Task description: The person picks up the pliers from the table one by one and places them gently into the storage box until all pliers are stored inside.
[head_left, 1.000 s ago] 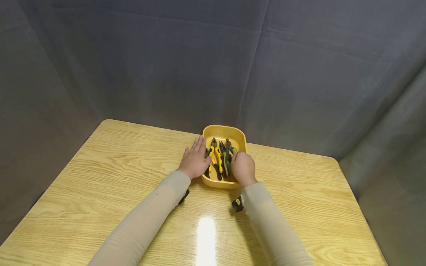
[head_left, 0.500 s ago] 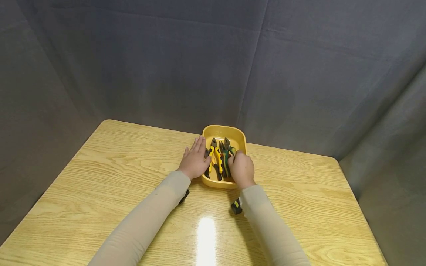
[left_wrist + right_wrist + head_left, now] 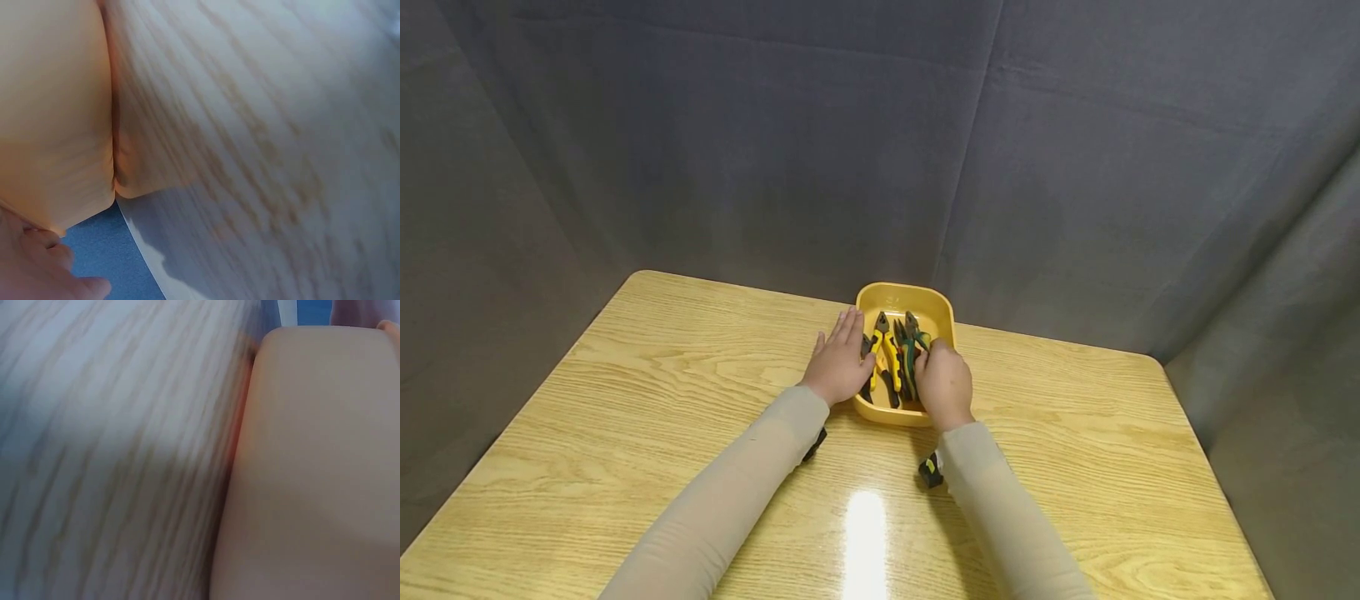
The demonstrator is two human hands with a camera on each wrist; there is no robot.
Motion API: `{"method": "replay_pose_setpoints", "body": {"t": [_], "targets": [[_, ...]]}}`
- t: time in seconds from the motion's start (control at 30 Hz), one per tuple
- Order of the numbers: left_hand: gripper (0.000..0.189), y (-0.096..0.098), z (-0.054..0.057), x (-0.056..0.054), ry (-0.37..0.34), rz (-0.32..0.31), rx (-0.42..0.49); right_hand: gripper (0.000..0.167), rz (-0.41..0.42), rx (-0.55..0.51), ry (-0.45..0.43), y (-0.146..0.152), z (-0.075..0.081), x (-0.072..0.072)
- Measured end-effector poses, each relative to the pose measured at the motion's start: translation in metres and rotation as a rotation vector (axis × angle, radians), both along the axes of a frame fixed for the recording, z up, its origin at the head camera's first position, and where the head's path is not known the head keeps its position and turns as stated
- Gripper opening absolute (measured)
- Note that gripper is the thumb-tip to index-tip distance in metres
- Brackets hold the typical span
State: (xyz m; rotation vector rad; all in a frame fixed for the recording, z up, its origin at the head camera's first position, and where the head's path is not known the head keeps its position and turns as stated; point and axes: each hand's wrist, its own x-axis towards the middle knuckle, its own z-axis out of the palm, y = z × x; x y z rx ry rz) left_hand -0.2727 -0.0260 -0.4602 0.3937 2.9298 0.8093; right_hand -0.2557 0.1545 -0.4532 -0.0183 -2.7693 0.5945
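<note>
A yellow plastic bin (image 3: 904, 289) at the table's far edge holds several pliers. My left hand (image 3: 837, 362) rests on its left rim, fingers straight and pointing away from me. Yellow-and-black pliers (image 3: 892, 354) lie in the bin beside that hand, handles spread. Inside the right part, my right hand (image 3: 945, 385) grips green-handled pliers (image 3: 912, 322); its palm hides most of the handles. Another pair of green-handled pliers (image 3: 908, 367) lies just left of it. The left wrist view shows the bin's outer wall (image 3: 50, 112) and fingers (image 3: 44, 269) at the lower left.
The wood-grain table (image 3: 700, 350) extends to both sides of the bin. A grey curtain (image 3: 775, 150) hangs behind the far edge and along the sides. Glare shows on the near tabletop. In the right wrist view, the bin's wall (image 3: 312, 456) fills the right side.
My right hand has shifted slightly left, and the green-handled pliers in it have moved left with it, mostly in the first half second. The left hand has stayed still.
</note>
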Motion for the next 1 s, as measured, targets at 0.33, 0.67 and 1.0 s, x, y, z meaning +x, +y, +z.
{"method": "replay_pose_setpoints", "body": {"t": [0.33,0.67,1.0], "targets": [[0.072,-0.0008,-0.0029,-0.0010,0.006,-0.006,-0.002,0.015,0.006,0.092,0.016,-0.0017,-0.0037,0.0008],[0.073,-0.0006,-0.0034,-0.0012,0.001,-0.004,0.012,0.010,-0.001,0.185,-0.025,-0.0038,-0.0033,0.0014],[0.072,-0.0012,-0.0009,0.0010,-0.003,-0.008,0.030,0.012,-0.028,0.281,-0.033,-0.0075,-0.0014,0.0016]]}}
